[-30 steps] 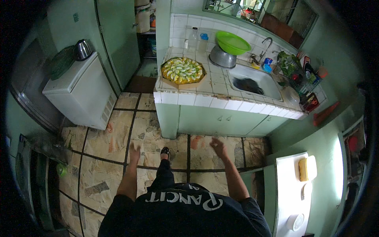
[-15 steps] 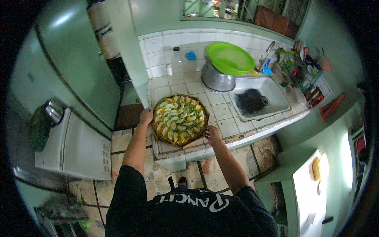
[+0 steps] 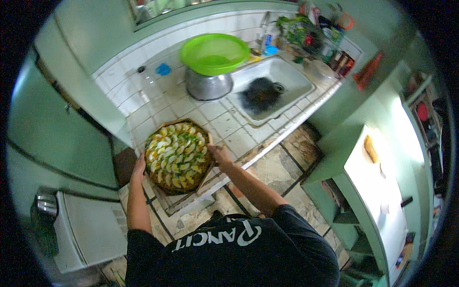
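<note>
An eight-sided tray [image 3: 209,137] is held between my two hands at the near left corner of the tiled counter. Sliced boiled eggs [image 3: 176,154] and chopped green herbs cover the food in it. My left hand [image 3: 139,168] is closed on the tray's left edge, its fingertips hidden beneath. On the opposite side, my right hand [image 3: 220,156] grips the right edge, with its fingers partly out of sight. Whether the tray rests on the counter or hangs just above it, I cannot tell.
Behind the tray stand a clear bottle [image 3: 149,82] and a metal pot [image 3: 209,86] topped by a green basin [image 3: 215,53]. A sink [image 3: 301,88] holding a dark item lies to the right. A white appliance [image 3: 93,225] is at left, a white-topped cabinet [image 3: 377,191] at right.
The view has turned right, so the counter has swung left in the picture. My right hand has shifted farther up the tray's right side, and my left hand sits lower along its left side.
</note>
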Motion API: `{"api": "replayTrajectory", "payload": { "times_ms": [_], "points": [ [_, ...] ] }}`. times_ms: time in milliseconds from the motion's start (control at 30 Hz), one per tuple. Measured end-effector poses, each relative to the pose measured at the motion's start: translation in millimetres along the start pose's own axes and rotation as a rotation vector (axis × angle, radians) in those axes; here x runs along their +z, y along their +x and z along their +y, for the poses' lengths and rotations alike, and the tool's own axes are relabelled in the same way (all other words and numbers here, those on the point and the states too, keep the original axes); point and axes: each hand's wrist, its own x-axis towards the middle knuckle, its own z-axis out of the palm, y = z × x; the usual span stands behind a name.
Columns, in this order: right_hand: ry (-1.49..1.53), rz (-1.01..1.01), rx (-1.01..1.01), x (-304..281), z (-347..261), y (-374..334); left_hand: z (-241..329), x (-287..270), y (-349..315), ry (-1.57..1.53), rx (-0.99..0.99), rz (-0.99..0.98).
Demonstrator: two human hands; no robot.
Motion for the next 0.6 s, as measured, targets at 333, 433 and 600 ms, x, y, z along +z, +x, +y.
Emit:
{"api": "replayTrajectory", "payload": {
  "times_ms": [333,433,600],
  "points": [
    [-0.044,-0.034,-0.22,-112,-61,-70,41,100,-108,0.146,0.159,0.117],
    [-0.001,-0.057,-0.237,-184,-99,-131,92,171,-159,0.07,0.289,0.14],
    [0.125,0.269,-0.314,-350,-83,-218,105,352,-198,0.081,0.265,-0.183]
  ]
}}
